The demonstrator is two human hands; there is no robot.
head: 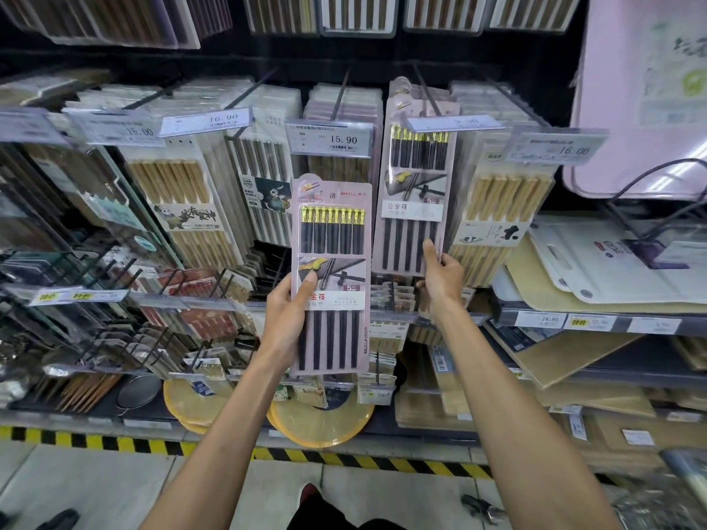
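Below 15.90 tag (331,138): left hand (287,316) fingers curled round loose pack (332,239); right of tag: right hand (440,278) pinches hung pack (417,177) bottom, likely steadying it

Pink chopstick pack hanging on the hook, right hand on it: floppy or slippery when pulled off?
Probably stiff: the hanging chopstick pack is a card lined with rigid chopsticks. Likely light: the right hand pinches only its lower edge. Its glossy front may slip; its top could snag the peg hook.

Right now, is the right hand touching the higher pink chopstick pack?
Touching. The head view shows the right hand pinching the higher pink pack at its bottom corner, with the thumb flat on its front.
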